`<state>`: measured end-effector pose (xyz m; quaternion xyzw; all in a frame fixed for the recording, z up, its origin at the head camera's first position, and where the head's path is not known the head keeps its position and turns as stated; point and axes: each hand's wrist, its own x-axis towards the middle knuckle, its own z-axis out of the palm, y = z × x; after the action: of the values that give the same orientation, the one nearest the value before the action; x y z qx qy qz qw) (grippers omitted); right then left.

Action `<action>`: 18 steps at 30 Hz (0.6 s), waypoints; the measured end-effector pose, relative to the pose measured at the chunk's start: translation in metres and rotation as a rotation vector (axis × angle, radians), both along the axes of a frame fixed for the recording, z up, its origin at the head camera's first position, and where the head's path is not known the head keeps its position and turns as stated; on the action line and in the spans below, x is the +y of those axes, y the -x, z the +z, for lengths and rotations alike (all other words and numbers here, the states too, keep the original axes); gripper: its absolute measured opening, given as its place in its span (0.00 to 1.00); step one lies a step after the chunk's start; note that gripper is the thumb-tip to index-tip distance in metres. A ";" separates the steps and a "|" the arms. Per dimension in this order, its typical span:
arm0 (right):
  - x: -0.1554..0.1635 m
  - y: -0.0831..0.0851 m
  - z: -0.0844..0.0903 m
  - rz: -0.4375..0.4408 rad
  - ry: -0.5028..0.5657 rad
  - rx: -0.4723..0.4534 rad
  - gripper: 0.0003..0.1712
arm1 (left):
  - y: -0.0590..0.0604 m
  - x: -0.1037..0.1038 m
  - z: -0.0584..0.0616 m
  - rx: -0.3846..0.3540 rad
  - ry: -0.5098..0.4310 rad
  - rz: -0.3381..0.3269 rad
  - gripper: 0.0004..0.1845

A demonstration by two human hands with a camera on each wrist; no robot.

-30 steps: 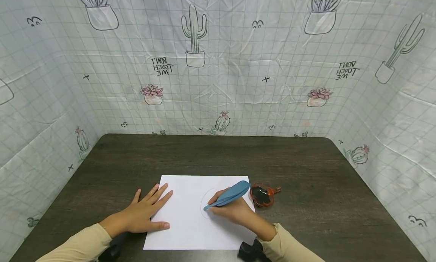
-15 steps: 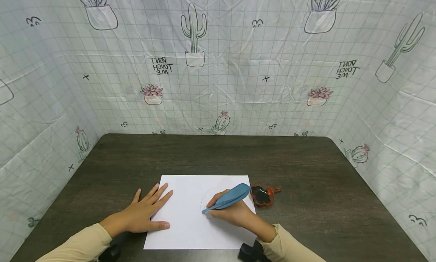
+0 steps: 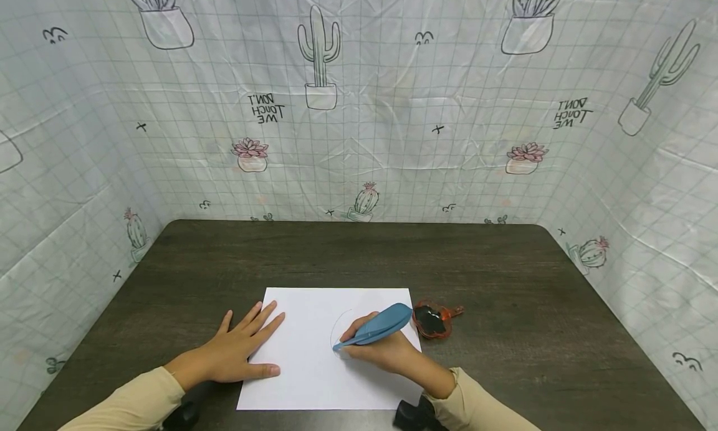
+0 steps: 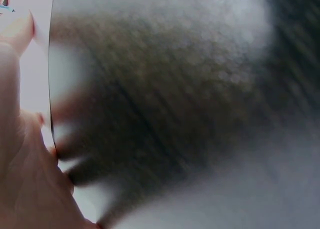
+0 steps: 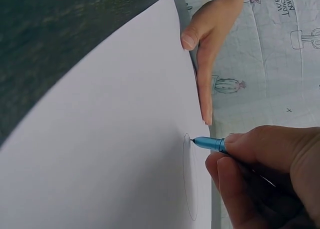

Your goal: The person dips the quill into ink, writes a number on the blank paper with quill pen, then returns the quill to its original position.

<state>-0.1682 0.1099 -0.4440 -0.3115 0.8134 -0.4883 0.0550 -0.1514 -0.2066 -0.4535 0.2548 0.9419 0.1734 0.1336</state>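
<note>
Left wrist view is mostly blur: worktop [image 4: 175, 114] smeared, left hand [image 4: 20, 179] cut off at frame edge. Right hand [image 3: 387, 350] hides part of the pen [image 3: 373, 327] and the drawn curve [image 5: 186, 189]. Dark object beside it, ink dish [image 3: 430, 321], too small to identify for sure.

dark wooden table [image 3: 348, 253], orange ink dish [image 3: 432, 320], cactus-print backdrop [image 3: 392, 107]

Evenly and softly lit from above, bright, with only faint shadows under the left hand [image 3: 238, 351] and right hand [image 3: 381, 347] on the white paper [image 3: 314, 369]. No glare on the dark desk [image 3: 505, 275]. Head view sharp but bowed at the edges, backdrop [image 3: 392, 107] curving. Left wrist view badly blurred and smeared, fingers [image 4: 25, 154] out of focus. Right wrist view crisp near the pen [image 5: 212, 144], slightly soft further off.
</note>
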 end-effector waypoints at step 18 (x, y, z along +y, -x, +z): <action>0.014 0.016 0.014 -0.109 -0.037 -0.015 0.08 | 0.001 0.000 -0.001 0.011 0.000 -0.007 0.50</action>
<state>-0.1845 0.1241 -0.4301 -0.2621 0.8375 -0.4778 0.0401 -0.1522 -0.2069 -0.4548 0.2591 0.9416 0.1718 0.1292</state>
